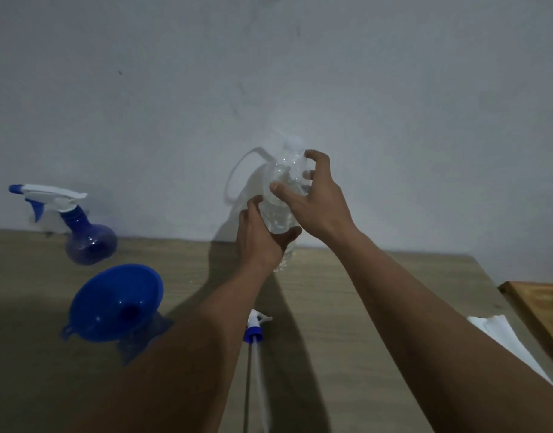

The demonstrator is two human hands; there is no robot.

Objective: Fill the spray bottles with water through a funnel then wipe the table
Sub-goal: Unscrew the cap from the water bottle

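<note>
A clear plastic water bottle [284, 198] with a white cap is held up above the back of the wooden table [347, 307]. My left hand [262, 239] grips its lower body from below. My right hand [312, 195] curls round its upper part, fingers near the neck. A blue funnel [116, 303] sits in the mouth of a blue spray bottle [144, 335] at front left. A second blue spray bottle [88, 242] with a white and blue trigger head stands at back left. A loose spray head [255, 331] with its long tube lies on the table between my arms.
A white cloth or paper [503, 342] lies at the right edge of the table. Beside it stands a wooden board or tray [540, 307]. A grey wall [269, 73] rises directly behind the table.
</note>
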